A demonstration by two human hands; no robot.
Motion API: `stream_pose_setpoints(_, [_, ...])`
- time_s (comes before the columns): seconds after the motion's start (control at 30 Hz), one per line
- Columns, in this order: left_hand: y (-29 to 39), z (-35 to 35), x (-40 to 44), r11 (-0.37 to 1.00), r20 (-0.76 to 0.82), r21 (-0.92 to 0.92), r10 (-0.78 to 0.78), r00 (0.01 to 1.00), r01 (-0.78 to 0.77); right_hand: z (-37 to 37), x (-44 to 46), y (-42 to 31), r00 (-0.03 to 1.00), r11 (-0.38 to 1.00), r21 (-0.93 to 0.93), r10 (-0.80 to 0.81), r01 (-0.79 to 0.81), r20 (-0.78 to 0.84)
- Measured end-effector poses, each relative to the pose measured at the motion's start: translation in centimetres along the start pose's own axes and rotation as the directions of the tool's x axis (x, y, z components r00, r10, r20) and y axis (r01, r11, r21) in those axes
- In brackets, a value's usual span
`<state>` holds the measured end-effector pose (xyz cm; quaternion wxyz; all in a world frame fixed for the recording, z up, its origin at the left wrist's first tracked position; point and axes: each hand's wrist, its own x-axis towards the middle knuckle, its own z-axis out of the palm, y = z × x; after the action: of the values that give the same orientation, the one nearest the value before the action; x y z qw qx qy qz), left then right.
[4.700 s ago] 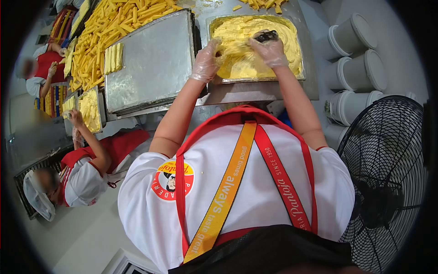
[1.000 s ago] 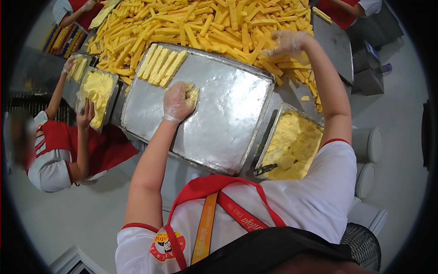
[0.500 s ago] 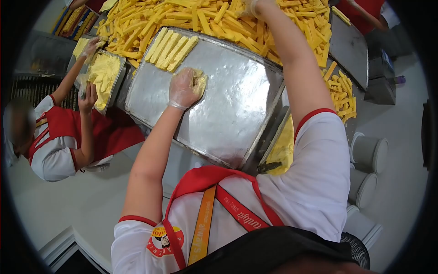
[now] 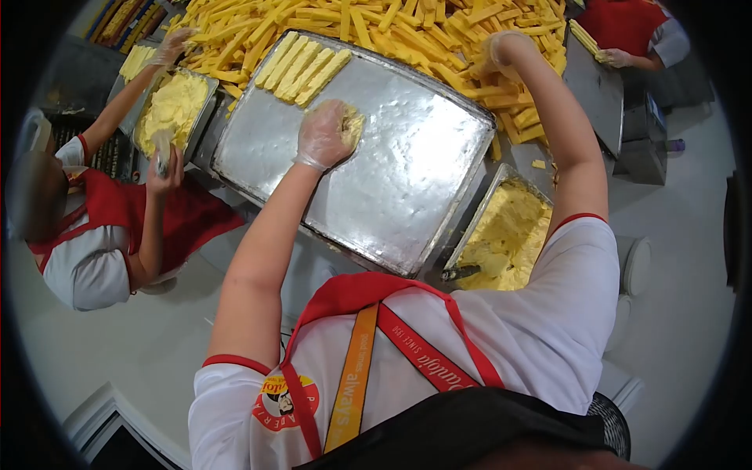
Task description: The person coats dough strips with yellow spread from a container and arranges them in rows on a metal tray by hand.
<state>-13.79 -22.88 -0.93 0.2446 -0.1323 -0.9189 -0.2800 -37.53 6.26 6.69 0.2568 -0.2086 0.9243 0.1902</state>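
Gloved left hand (image 4: 325,135) is curled round a yellow lump (image 4: 354,128) over the metal tray (image 4: 392,196). Four coated sticks (image 4: 302,69) lie at the tray's eleven o'clock. Gloved right hand (image 4: 505,53), fingers obscured, is at the stick pile (image 4: 427,39), two o'clock. Spread pan (image 4: 475,213), spatula (image 4: 462,272) inside, stands at four o'clock.

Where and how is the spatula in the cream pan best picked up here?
Probably by its dark handle, coming from above and the person's left, closing across its length. The handle points left at the near-left corner of the pan and shows clear, while the blade lies in the cream and the sleeve blocks the right.
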Motion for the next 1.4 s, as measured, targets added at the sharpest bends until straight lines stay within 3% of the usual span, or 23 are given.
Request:
stream_pose_setpoints(0.07, [0.1, 0.0, 0.0, 1.0, 0.003, -0.009, -0.006, 1.0, 0.006, -2.1, -4.3, -1.0, 1.0, 1.0, 0.026, 0.004, -0.004, 0.024])
stream_pose_setpoints(0.17, [0.2, -0.1, -0.1, 0.999, 0.018, 0.031, 0.006, 1.0, -0.006, -4.5, -3.9, -5.2, 0.984, 0.992, -0.05, 0.106, -0.114, -0.145])
stream_pose_setpoints(0.23, [0.1, 0.1, -0.3, 0.998, 0.035, 0.056, 0.008, 0.999, -0.01, -5.1, -2.8, -8.1, 0.856, 0.994, -0.006, -0.095, 0.107, -0.508])
stream_pose_setpoints(0.27, [0.1, 0.0, -0.3, 0.999, 0.033, 0.047, -0.002, 0.999, 0.0, -5.8, -1.3, -9.6, 0.788, 0.973, -0.047, -0.211, 0.225, -0.579])
stream_pose_setpoints(0.37, [0.1, 0.2, -0.4, 0.999, 0.011, 0.036, -0.019, 1.0, 0.019, -6.8, 5.5, -14.3, 0.653, 0.833, -0.324, -0.553, 0.449, -0.516])
stream_pose_setpoints(0.47, [0.1, 0.3, -0.7, 0.998, 0.006, 0.049, -0.034, 0.999, 0.034, -5.0, 16.3, -16.9, 0.556, 0.617, -0.611, -0.766, 0.496, -0.323])
stream_pose_setpoints(0.5, [0.0, 0.3, -0.7, 0.997, 0.009, 0.06, -0.041, 0.999, 0.04, -5.4, 13.5, -17.0, 0.705, 0.758, -0.396, -0.641, 0.518, -0.303])
stream_pose_setpoints(0.6, [-0.1, 0.3, -0.8, 0.997, 0.01, 0.067, -0.047, 0.999, 0.046, -4.0, 13.1, -16.4, 0.691, 0.789, -0.313, -0.614, 0.529, -0.38])
stream_pose_setpoints(0.63, [-0.1, 0.4, -0.8, 0.995, 0.016, 0.081, -0.057, 0.998, 0.056, -3.8, 13.3, -15.7, 0.629, 0.748, -0.316, -0.663, 0.584, -0.405])
stream_pose_setpoints(0.7, [0.1, 0.5, -0.9, 0.994, 0.022, 0.083, -0.071, 0.997, 0.069, -4.1, 12.7, -15.3, 0.774, 0.782, -0.338, -0.602, 0.523, -0.196])
stream_pose_setpoints(0.8, [0.2, 0.4, -0.7, 0.995, 0.018, 0.064, -0.082, 0.996, 0.081, -5.4, 9.0, -15.4, 0.907, 0.836, -0.378, -0.421, 0.398, 0.022])
stream_pose_setpoints(0.87, [0.0, 0.7, -0.9, 0.995, 0.015, 0.058, -0.086, 0.996, 0.085, -5.3, 3.9, -14.3, 0.927, 0.889, -0.308, -0.372, 0.34, -0.053])
stream_pose_setpoints(0.9, [0.1, 0.7, -0.8, 0.994, 0.015, 0.071, -0.082, 0.997, 0.081, -2.5, 5.4, -13.2, 0.887, 0.897, -0.336, -0.382, 0.288, -0.259])
stream_pose_setpoints(1.1, [0.0, 0.4, -0.8, 0.993, 0.022, 0.096, -0.064, 0.998, 0.062, -1.1, 6.4, -11.9, 0.905, 0.951, -0.162, -0.301, 0.263, -0.3])
stream_pose_setpoints(1.2, [0.0, 0.3, -0.6, 0.993, 0.005, 0.113, -0.041, 0.999, 0.041, -0.4, 4.9, -9.8, 0.936, 0.971, -0.228, -0.138, 0.064, -0.323])
stream_pose_setpoints(1.27, [-0.2, 0.5, -0.6, 0.996, -0.042, 0.092, -0.004, 0.999, 0.008, 0.7, 5.2, -7.7, 0.903, 0.998, 0.044, 0.06, -0.046, -0.426])
stream_pose_setpoints(1.33, [-0.1, 0.4, -0.6, 0.996, -0.039, 0.092, -0.005, 0.999, 0.009, 0.9, 3.3, -6.0, 0.872, 0.986, 0.126, 0.153, -0.107, -0.464])
stream_pose_setpoints(1.4, [-0.1, 0.3, -0.7, 0.995, -0.017, 0.094, -0.025, 1.0, 0.026, -0.5, -2.2, -4.8, 0.864, 0.99, 0.005, 0.125, -0.14, -0.487])
